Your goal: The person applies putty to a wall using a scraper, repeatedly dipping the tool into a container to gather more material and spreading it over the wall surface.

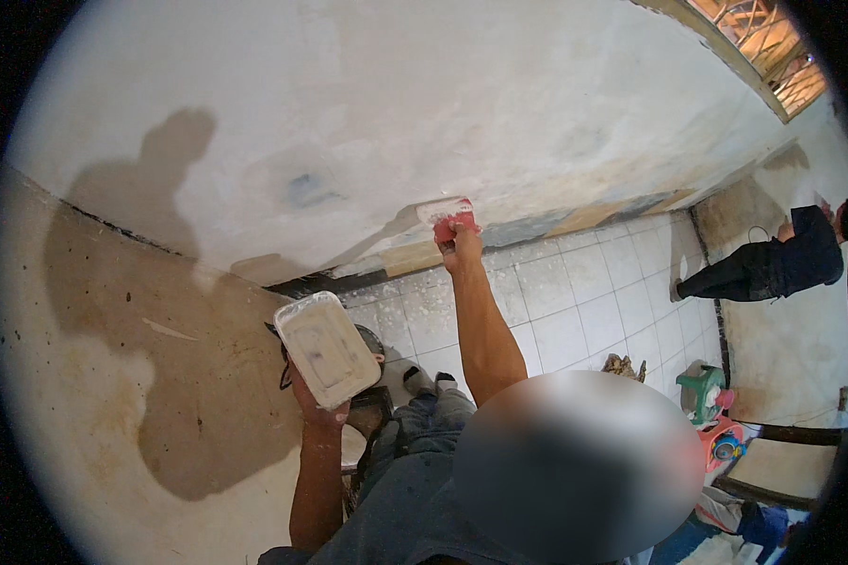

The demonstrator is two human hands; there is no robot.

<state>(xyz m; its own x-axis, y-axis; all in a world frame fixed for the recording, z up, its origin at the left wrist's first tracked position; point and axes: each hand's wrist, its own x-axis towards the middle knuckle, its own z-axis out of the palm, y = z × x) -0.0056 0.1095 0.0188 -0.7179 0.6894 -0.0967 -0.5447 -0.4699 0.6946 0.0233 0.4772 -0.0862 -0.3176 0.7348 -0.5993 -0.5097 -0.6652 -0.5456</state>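
My right hand (459,249) is raised to the wall, its fingers wrapped round a red putty scraper (452,218) smeared with white paste. The scraper's broad edge is at the pale wall (377,122), low down above the tiled border. Lower and to the left, my left hand (320,403) supports a white rectangular tub (355,331) from below and at its near end. Beige-white paste (325,347) coats the inside of the tub. Most of the left fingers are hidden under it.
A patchy brown-and-white wall (226,358) meets the pale wall at the left. White floor tiles (575,287) carry scattered flecks. Another person (773,259) stands far right. Near them are a green plastic stool (700,391) and a red basin (721,441). A barred window opening (758,42) is at top right.
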